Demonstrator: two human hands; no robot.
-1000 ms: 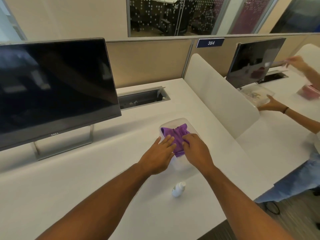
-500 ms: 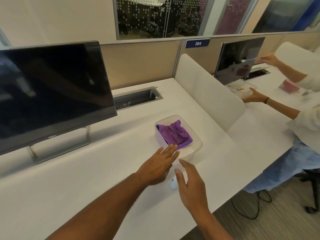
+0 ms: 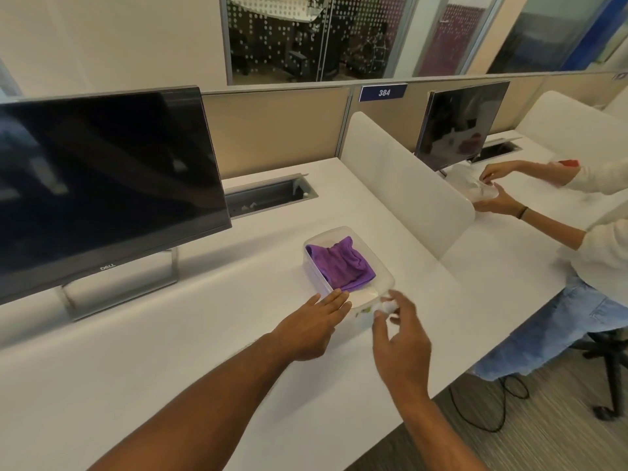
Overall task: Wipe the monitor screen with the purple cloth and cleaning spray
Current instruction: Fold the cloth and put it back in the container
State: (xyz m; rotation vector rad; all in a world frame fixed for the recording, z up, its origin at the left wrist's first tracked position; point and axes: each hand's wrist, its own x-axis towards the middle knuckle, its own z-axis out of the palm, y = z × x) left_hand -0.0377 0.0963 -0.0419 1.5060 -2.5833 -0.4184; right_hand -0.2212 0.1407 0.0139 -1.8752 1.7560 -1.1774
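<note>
Judging from how things lie, barely begun: monitor screen (image 3: 102, 178) dark and untouched at the left of the bench (image 3: 170, 351), purple cloth (image 3: 339, 265) not yet lifted, no spraying done as far as can be seen. Left to do: getting the cloth out, wetting cloth or screen with the spray, then wiping across the panel.

Sitting in the clear plastic tub (image 3: 382, 266), near the middle of the bench and right of the monitor's stand: the purple cloth, bunched and filling the far part, with the near end of the tub looking bare apart from a pale patch too blurred to name. No lid on the tub.

Resting flat on the bench at the tub's near-left corner: the left hand (image 3: 312, 329), open, fingers straight and together, tips touching or just short of the wall, gripping nothing.

Hovering at the tub's near-right corner: the right hand (image 3: 401, 341), fingers curled around something small and white (image 3: 385, 305), likely the cleaning spray bottle, though too blurred to be sure; a firm grip or a mere closing-in cannot be told.

Working at the next station beyond the white divider (image 3: 404, 185): another person's hands, handling a second clear container in front of a second monitor (image 3: 458, 124).
</note>
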